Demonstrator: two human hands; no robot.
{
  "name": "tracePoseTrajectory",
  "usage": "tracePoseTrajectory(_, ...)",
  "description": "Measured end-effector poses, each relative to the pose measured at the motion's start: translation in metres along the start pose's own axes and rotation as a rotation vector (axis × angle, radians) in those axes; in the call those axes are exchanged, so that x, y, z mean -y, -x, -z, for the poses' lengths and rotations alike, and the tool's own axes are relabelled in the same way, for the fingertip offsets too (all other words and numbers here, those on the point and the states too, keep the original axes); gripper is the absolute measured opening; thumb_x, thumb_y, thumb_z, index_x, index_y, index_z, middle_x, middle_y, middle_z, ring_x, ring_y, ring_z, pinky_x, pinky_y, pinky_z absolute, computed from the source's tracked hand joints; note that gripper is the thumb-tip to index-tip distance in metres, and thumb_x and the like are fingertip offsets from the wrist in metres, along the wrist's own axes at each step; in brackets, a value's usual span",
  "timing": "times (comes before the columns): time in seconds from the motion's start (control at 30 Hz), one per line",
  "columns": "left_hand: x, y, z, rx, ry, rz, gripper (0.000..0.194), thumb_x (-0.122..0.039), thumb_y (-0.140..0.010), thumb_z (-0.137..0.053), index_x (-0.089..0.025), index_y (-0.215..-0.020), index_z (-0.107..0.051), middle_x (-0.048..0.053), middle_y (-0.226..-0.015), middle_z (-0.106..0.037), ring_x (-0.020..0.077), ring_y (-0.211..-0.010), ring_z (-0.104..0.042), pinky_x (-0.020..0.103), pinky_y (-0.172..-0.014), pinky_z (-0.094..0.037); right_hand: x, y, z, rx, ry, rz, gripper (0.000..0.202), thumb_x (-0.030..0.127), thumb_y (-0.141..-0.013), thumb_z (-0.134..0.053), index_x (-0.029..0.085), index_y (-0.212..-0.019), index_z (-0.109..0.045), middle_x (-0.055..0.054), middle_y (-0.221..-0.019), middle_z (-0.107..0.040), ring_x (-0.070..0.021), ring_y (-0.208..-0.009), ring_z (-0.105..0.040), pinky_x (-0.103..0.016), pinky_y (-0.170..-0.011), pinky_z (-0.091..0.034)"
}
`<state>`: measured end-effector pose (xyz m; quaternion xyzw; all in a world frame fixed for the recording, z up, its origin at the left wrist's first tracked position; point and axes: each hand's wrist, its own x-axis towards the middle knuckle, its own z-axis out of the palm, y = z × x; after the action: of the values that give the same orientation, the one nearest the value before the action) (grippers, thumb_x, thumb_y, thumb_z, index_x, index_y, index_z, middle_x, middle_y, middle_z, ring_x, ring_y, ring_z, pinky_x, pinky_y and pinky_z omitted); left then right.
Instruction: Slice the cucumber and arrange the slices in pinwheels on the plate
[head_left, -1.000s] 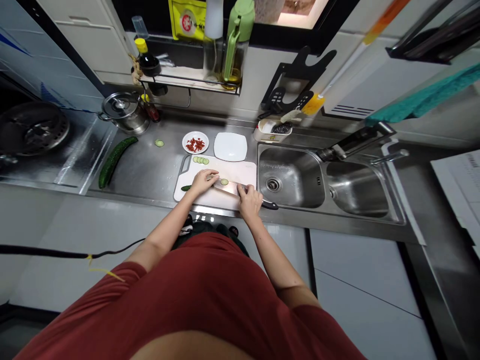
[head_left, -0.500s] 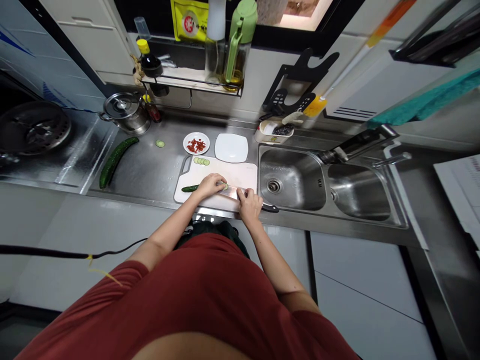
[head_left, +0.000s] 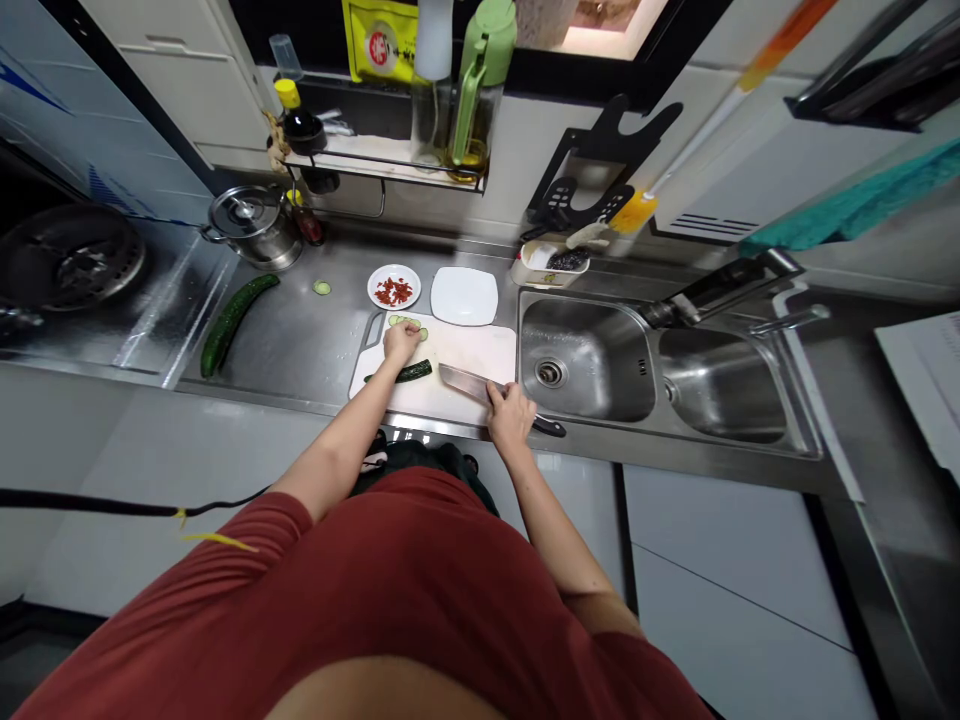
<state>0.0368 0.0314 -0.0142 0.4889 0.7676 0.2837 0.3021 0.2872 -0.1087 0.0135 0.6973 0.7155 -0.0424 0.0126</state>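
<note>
On the white cutting board (head_left: 480, 350) at the counter's front edge, the left hand (head_left: 400, 341) rests with fingers curled together over the cucumber slices (head_left: 417, 329) near the board's far left corner. The right hand (head_left: 511, 414) is clamped on the knife (head_left: 471, 383) (blade flat on the board). The cut cucumber (head_left: 409, 372) lies between them.

A white plastic cutting board (head_left: 465, 355) lies on the steel counter (head_left: 300, 345), left of the double steel sink (head_left: 592, 365). On the board, a dark green cucumber piece (head_left: 409, 372) lies left of a steel-bladed knife (head_left: 469, 382); pale round cucumber slices (head_left: 411, 323) sit at its far edge. Behind the board stand a small white dish of red chilli (head_left: 394, 287) and, to its right, a square white plate (head_left: 464, 296). A whole long green cucumber (head_left: 236, 322) lies well to the left.
</note>
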Motion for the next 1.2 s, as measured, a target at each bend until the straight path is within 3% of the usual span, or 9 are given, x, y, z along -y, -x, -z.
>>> tracePoseTrajectory(0.3, 0.009, -0.026, -0.008, -0.076, -0.119, -0.091, 0.02, -0.017, -0.075, -0.059, -0.021, -0.093, -0.069, 0.004, -0.084, -0.071, 0.0193, -0.085, -0.064, 0.03, -0.081, -0.045, -0.003, 0.002, 0.001, 0.03, 0.001, -0.024, 0.047, 0.021, -0.093, -0.048, 0.035, -0.137, -0.053, -0.01, -0.122, -0.045, -0.0196, -0.092, -0.045, -0.033, -0.08, -0.025)
tracePoseTrajectory(0.53, 0.011, -0.029, -0.006, -0.081, -0.144, -0.141, 0.028, -0.019, -0.078, -0.058, -0.021, -0.104, -0.068, 0.007, -0.093, -0.072, 0.0226, -0.094, -0.063, 0.033, -0.087, -0.045, -0.007, 0.002, 0.001, 0.043, 0.002, -0.026, 0.048, 0.022, -0.093, -0.049, 0.035, -0.138, -0.052, -0.01, -0.122, -0.046, -0.0202, -0.094, -0.045, -0.033, -0.081, -0.026)
tracePoseTrajectory(0.8, 0.022, -0.029, -0.005, -0.039, -0.254, -0.308, 0.024, -0.018, -0.081, -0.055, -0.02, -0.097, -0.074, 0.012, -0.105, -0.066, 0.0281, -0.106, -0.056, 0.041, -0.098, -0.042, -0.006, 0.0, 0.0, 0.037, -0.022, -0.026, 0.046, 0.023, -0.093, -0.049, 0.034, -0.137, -0.053, -0.01, -0.122, -0.045, -0.0202, -0.095, -0.046, -0.032, -0.081, -0.026)
tracePoseTrajectory(1.03, 0.017, -0.024, -0.003, -0.051, -0.232, -0.272, 0.023, -0.023, -0.082, -0.058, -0.021, -0.099, -0.074, 0.014, -0.11, -0.063, 0.0318, -0.111, -0.052, 0.044, -0.097, -0.043, 0.0, -0.005, 0.004, 0.056, -0.056, -0.049, 0.046, 0.022, -0.092, -0.05, 0.034, -0.136, -0.054, -0.009, -0.12, -0.046, -0.0195, -0.094, -0.047, -0.031, -0.081, -0.027)
tracePoseTrajectory(1.2, 0.021, -0.016, 0.004, -0.186, -0.138, -0.185, 0.026, -0.026, -0.084, -0.057, -0.019, -0.105, -0.072, 0.01, -0.102, -0.065, 0.0248, -0.1, -0.059, 0.035, -0.094, -0.045, 0.005, -0.012, 0.005, 0.088, -0.18, -0.119, 0.041, 0.027, -0.098, -0.04, 0.027, -0.136, -0.055, -0.009, -0.113, -0.049, -0.0175, -0.088, -0.052, -0.028, -0.078, -0.033)
